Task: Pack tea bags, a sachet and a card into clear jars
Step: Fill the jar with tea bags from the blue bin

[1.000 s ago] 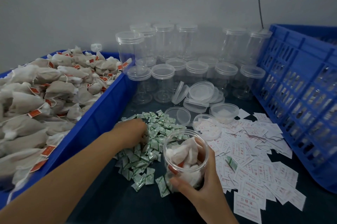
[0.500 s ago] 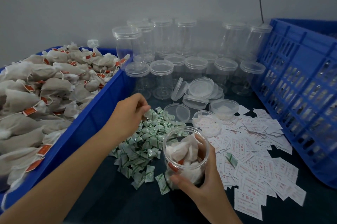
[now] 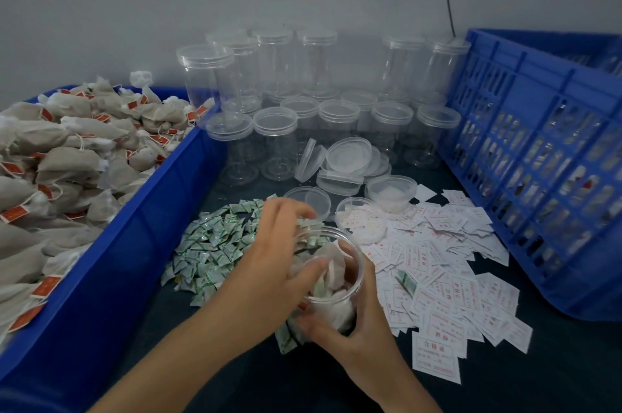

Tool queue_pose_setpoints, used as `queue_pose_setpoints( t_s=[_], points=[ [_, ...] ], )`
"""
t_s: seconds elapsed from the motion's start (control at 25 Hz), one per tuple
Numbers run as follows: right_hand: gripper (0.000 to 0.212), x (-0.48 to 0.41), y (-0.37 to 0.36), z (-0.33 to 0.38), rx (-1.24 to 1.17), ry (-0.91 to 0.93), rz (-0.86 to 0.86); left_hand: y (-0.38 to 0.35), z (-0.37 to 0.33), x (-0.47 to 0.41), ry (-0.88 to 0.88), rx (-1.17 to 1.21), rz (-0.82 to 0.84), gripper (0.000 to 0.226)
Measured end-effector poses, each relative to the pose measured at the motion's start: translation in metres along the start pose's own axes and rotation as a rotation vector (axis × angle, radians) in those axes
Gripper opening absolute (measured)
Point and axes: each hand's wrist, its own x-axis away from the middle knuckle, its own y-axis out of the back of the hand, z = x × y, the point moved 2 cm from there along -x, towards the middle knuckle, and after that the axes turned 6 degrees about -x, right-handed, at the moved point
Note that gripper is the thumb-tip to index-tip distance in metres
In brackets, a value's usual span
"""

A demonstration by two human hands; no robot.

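A clear jar (image 3: pixel 357 266) holding white tea bags (image 3: pixel 336 273) stands on the dark table, tilted toward me. My right hand (image 3: pixel 356 338) grips it from the lower right, thumb on the near wall. Over the jar's mouth hovers my left hand (image 3: pixel 269 264), blurred, with its thumb inside the rim and its fingers spread above. A green-and-white sachet (image 3: pixel 318 288) lies inside the jar under the thumb. The sachet pile (image 3: pixel 215 244) is just left of the jar, and the white printed cards (image 3: pixel 437 278) are spread to its right.
A blue bin (image 3: pixel 141 244) heaped with tea bags (image 3: pixel 67 160) fills the left. Several empty lidded jars (image 3: pixel 276 143) and loose lids (image 3: pixel 346 156) stand behind. A blue slotted crate (image 3: pixel 538 160) walls off the right.
My left hand rose from the sachet pile with a sachet and swung right to the jar's mouth. The right hand kept its grip on the jar.
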Motion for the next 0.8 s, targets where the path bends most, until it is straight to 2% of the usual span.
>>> queue_pose_setpoints(
  t_s=[0.08, 0.12, 0.16, 0.24, 0.28, 0.36, 0.4, 0.48, 0.56, 0.64, 0.8],
  points=[
    [0.084, -0.003, -0.002, 0.011, 0.002, -0.060, 0.029, -0.013, 0.004, 0.011, 0.136, 0.402, -0.060, 0.031],
    [0.079, -0.004, 0.002, 0.012, -0.029, -0.091, 0.049, -0.022, 0.006, 0.016, 0.150, 0.548, -0.107, 0.029],
    [0.067, -0.008, 0.008, 0.015, -0.046, -0.139, 0.048, -0.031, 0.007, 0.020, 0.144, 0.630, -0.171, 0.028],
    [0.032, -0.020, 0.028, 0.027, -0.077, -0.273, -0.113, -0.045, 0.009, 0.021, 0.138, 0.682, -0.303, 0.029],
    [0.031, -0.026, 0.040, 0.031, 0.043, -0.269, -0.185, -0.050, 0.009, 0.019, 0.135, 0.681, -0.363, 0.030],
    [0.014, -0.039, 0.070, 0.034, 0.532, -0.179, -0.306, -0.056, 0.008, 0.016, 0.129, 0.691, -0.469, 0.033],
    [0.007, -0.047, 0.082, 0.036, 0.730, -0.197, -0.343, -0.058, 0.007, 0.015, 0.129, 0.701, -0.512, 0.035],
    [0.019, -0.063, 0.095, 0.025, 1.012, -0.361, -0.295, -0.061, 0.008, 0.013, 0.124, 0.721, -0.577, 0.038],
    [0.030, -0.068, 0.095, 0.011, 1.106, -0.487, -0.223, -0.063, 0.009, 0.013, 0.120, 0.726, -0.612, 0.039],
    [0.021, -0.069, 0.092, 0.006, 1.060, -0.412, -0.271, -0.064, 0.009, 0.012, 0.120, 0.728, -0.620, 0.039],
    [0.017, -0.065, 0.089, 0.024, 0.883, -0.338, -0.350, -0.064, 0.013, 0.012, 0.090, 0.709, -0.613, 0.041]
  ],
)
